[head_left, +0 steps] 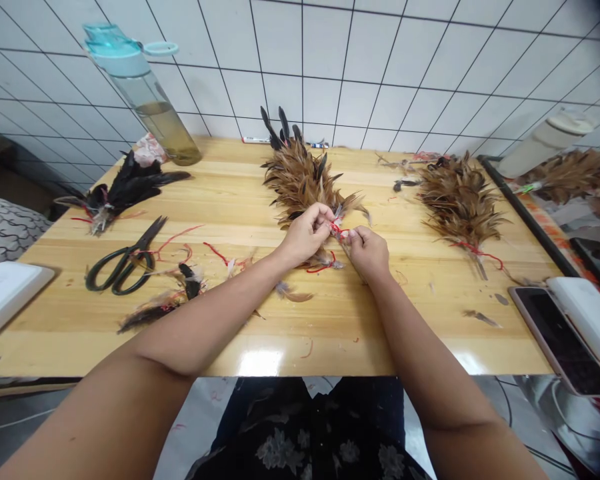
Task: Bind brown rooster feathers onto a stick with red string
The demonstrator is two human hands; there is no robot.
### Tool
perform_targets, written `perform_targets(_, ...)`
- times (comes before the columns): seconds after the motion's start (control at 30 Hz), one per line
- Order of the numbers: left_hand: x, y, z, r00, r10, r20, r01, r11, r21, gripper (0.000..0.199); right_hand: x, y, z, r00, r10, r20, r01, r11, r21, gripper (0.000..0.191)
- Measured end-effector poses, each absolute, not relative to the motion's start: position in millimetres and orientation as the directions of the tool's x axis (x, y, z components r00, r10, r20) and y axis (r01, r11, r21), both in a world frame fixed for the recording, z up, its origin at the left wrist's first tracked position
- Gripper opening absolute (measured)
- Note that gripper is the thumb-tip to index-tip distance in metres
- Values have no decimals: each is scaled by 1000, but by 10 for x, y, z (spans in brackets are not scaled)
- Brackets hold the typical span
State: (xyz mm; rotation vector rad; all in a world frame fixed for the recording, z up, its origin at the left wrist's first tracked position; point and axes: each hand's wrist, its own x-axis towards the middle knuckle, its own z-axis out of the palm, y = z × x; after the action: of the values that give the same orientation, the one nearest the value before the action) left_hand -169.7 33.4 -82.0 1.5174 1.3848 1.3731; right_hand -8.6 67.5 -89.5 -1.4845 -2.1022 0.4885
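Observation:
A large bundle of brown feathers (303,177) with black tips lies on the wooden table, pointing towards the tiled wall. At its lower end, red string (336,229) is wound around the pale quills. My left hand (307,233) is closed at the left of this bound end, thumb and fingers pressed together on it. Just to the right, my right hand (367,252) pinches the red string and quill ends. Below my left hand, another red string end (323,269) lies by some brown feathers.
Black scissors (125,263) and black feathers (125,187) lie left, near a tilted-looking water bottle (155,100). Another brown feather bundle (460,200) rests right, with a phone (563,337) at the right front edge. A white box (10,293) sits far left.

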Motion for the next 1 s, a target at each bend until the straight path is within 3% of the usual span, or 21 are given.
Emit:
perform_targets(0.27,-1655,311,-782,-75,972,223,238,-199,951,13,-87,671,-922,-261,936,237,711,352,-608,30)
perform_targets(0.37,-1650,290,-732,-101,977,186,323,-144,935,4,-94,658,-890,-239,943,230,731,331,-597,31)
perform_targets(0.53,-1654,264,-685,-144,956,257,525,-146,839,7,-104,648,-790,-98,988,118,856,144,-496,35)
perform_targets(0.77,-1612,228,-666,-144,947,287,538,-169,826,11,-117,666,-769,-46,999,-3,930,41,-365,36)
perform_targets(1.0,-1767,240,-636,-269,896,354,551,-158,819,11,-65,688,-738,-25,998,-51,950,8,-313,38)
